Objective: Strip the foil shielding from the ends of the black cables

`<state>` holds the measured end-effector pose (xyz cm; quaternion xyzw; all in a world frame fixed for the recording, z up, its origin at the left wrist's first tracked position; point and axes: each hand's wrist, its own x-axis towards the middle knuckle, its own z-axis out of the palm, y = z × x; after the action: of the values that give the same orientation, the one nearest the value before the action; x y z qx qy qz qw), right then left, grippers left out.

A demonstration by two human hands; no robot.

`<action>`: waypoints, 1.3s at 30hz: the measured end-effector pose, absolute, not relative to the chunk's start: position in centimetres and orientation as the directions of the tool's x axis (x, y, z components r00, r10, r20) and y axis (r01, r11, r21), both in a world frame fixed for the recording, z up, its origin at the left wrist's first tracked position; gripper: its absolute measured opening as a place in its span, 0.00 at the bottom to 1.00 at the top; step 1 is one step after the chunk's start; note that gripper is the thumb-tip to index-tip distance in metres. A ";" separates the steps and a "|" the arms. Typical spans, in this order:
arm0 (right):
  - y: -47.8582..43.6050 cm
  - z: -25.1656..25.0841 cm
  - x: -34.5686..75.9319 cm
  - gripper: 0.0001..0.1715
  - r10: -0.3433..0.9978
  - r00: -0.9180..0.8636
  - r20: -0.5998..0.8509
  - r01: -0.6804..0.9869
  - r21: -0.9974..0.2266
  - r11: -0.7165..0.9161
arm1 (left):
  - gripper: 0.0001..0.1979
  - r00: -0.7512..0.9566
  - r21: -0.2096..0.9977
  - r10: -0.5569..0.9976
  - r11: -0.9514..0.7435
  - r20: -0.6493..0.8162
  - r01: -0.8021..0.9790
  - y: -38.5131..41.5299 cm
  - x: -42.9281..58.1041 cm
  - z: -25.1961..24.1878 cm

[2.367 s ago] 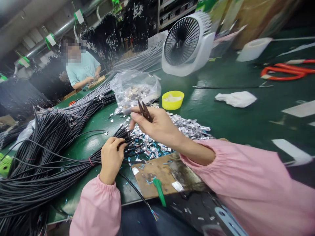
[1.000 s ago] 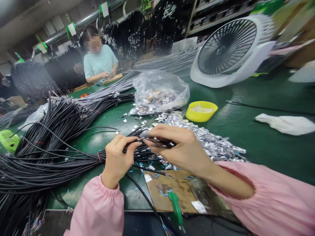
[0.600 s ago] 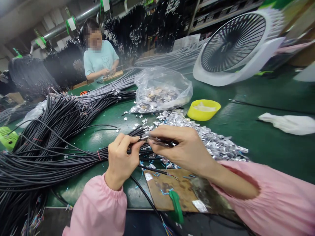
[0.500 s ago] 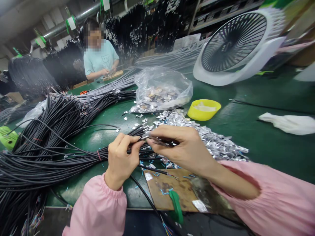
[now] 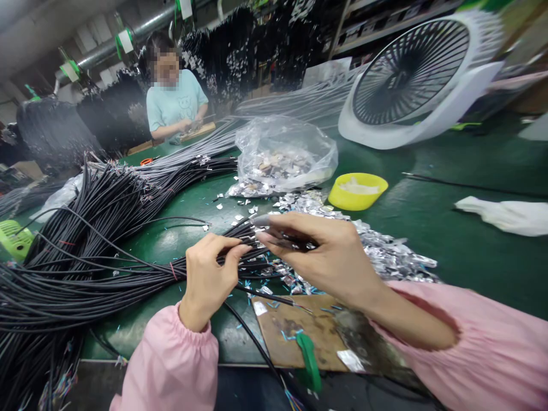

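My left hand [image 5: 212, 274] is closed, thumb and forefinger pinched on a black cable at the end of the cable bundle [image 5: 141, 279]. Just right of it, my right hand [image 5: 321, 251] has thumb and forefinger a little apart at the tips, with a dark, shiny object in the palm that I cannot make out. Behind and beneath the right hand lies a heap of silver foil scraps [image 5: 385, 248]. Both arms wear pink sleeves.
A clear plastic bag [image 5: 286, 154] of scraps, a yellow dish [image 5: 357, 191], a white fan [image 5: 411, 80] and a white cloth [image 5: 505, 216] lie beyond. Near the front edge is a brown board [image 5: 282, 337] with a green strap [image 5: 308, 359]. A person [image 5: 177, 103] works across the table.
My hands have drawn slightly apart. The right thumb and forefinger have parted at the tips and moved off the left fingertips.
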<state>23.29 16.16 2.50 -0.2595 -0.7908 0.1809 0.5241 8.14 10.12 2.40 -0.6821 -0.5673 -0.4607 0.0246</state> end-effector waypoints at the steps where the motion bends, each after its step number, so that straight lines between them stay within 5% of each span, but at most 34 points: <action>1: 16.1 2.5 23.3 0.11 0.592 -0.307 0.746 0.246 -0.538 0.806 | 0.03 -0.093 0.484 0.727 -0.349 0.680 0.803 10.0 8.2 2.4; 4: 15.8 2.7 23.4 0.15 0.500 -0.306 0.810 0.398 -0.368 0.840 | 0.05 -0.128 0.443 0.669 -0.325 0.732 0.835 9.7 8.5 2.3; 9: 15.0 3.3 24.0 0.06 0.256 -0.374 0.891 0.603 0.024 0.798 | 0.08 -0.126 0.363 0.610 -0.282 0.783 0.888 9.6 8.8 2.1; 13: 14.8 3.5 24.5 0.06 0.179 -0.419 0.890 0.605 0.127 0.786 | 0.10 -0.112 0.315 0.576 -0.267 0.810 0.911 9.6 8.8 2.1; 34: 14.8 3.5 24.4 0.12 0.190 -0.559 0.807 0.594 0.230 0.771 | 0.07 -0.092 0.349 0.637 -0.289 0.765 0.892 9.5 9.2 1.6; 36: 15.0 3.3 24.3 0.12 0.247 -0.522 0.816 0.592 0.138 0.794 | 0.06 -0.108 0.386 0.658 -0.294 0.745 0.874 9.6 9.2 1.6; 39: 15.4 3.3 23.9 0.10 0.419 -0.346 0.839 0.490 -0.219 0.844 | 0.05 -0.136 0.474 0.699 -0.317 0.702 0.821 9.7 8.9 1.9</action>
<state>23.94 15.44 3.25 -0.2771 -0.8197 -0.0354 0.5001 8.92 9.70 1.90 -0.6540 -0.5811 -0.4802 0.0640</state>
